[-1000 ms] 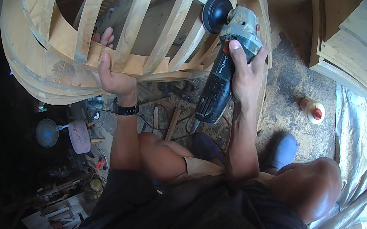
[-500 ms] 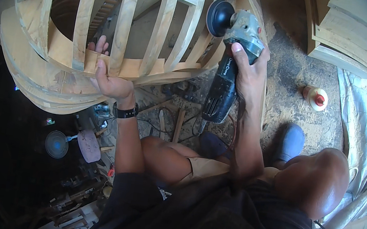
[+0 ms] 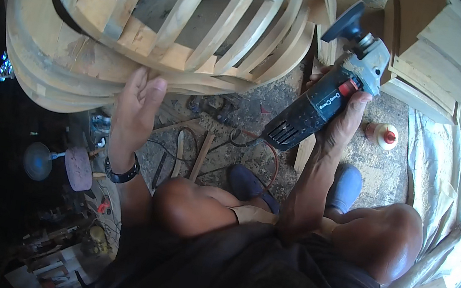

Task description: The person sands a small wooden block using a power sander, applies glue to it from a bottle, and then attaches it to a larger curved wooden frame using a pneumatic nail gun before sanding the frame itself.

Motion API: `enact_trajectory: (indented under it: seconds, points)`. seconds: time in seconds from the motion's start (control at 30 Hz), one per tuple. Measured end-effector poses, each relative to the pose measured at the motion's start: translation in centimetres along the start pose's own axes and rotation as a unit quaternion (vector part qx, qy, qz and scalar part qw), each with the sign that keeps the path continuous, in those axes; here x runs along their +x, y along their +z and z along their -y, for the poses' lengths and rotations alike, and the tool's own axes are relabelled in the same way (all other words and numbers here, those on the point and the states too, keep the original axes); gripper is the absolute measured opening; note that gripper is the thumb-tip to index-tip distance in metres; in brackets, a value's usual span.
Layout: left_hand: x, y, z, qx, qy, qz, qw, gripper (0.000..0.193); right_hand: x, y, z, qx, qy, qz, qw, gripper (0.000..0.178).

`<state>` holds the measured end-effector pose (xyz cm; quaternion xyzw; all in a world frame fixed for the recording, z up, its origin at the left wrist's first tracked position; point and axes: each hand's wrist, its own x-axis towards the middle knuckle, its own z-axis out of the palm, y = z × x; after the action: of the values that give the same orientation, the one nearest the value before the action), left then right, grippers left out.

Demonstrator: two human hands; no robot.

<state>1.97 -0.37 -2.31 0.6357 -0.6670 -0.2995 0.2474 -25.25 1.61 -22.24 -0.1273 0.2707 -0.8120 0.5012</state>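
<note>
My right hand is wrapped around the body of a dark angle grinder, thumb along its side. The tool is tilted, its round black disc pad raised at the upper end, apart from the wood. My left hand, a dark strap around the wrist, has its fingers stretched toward the lower outer edge of a large curved wooden frame. Its fingertips are at that edge; whether they press on it I cannot tell. Curved slats run across the frame's opening.
A white bottle with a red cap stands on the dusty floor at right. Behind it are stacked wooden pieces. Wood strips and cables lie near my feet. A fan is at left, and a silvery sheet hangs at far right.
My left hand has come off the frame's inner rim and lowered to its outer edge. The grinder has moved right and tilted further, its disc away from the slats. The view has shifted too.
</note>
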Motion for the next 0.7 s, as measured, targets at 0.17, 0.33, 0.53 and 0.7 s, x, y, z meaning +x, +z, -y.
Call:
enact_trajectory:
  seconds: [0.17, 0.33, 0.53, 0.7]
  points:
    - [-2.3, 2.4, 4.7, -0.054, -0.027, 0.290, 0.955, 0.047, -0.3, -1.1, -1.7, 0.177, 0.031, 0.118, 0.977, 0.102]
    - [-3.4, 13.1, 15.4, -0.181, -0.002, 0.409, 0.894, 0.062, -1.1, -8.5, -6.8, 0.240, 0.126, 0.181, 0.945, 0.107]
    - [-7.7, 19.2, 18.3, -0.338, -0.038, 0.450, 0.826, 0.067, -7.4, -11.6, -11.5, 0.207, 0.241, 0.087, 0.944, 0.112]
    - [-10.7, 20.7, 20.4, -0.240, -0.069, 0.408, 0.879, 0.071, -12.1, -12.6, -13.6, 0.061, 0.314, -0.081, 0.944, 0.109]
